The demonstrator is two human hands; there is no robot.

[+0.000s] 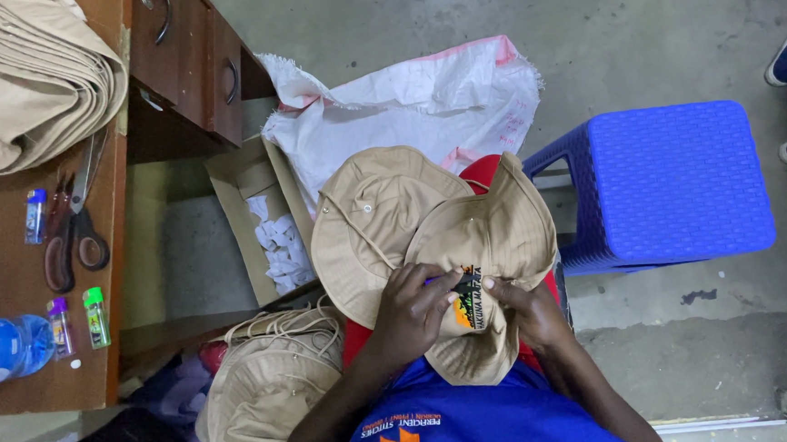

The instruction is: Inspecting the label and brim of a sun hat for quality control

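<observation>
A tan brimmed hat (490, 233) with an embroidered patch on its crown rests on my lap. My left hand (412, 306) presses on the hat at the patch's left edge, fingers curled. My right hand (524, 302) pinches the hat at the patch's right edge. A second tan hat (366, 218) lies partly under the first, to its left. Both hands grip the same hat.
A blue plastic stool (673, 181) stands to the right. A white woven sack (413, 101) and an open cardboard box (261, 220) with white scraps lie ahead. A wooden desk (20, 362) at left holds scissors (71, 232), lighters, a bottle and stacked hats (21, 80). More hats (267, 392) pile at lower left.
</observation>
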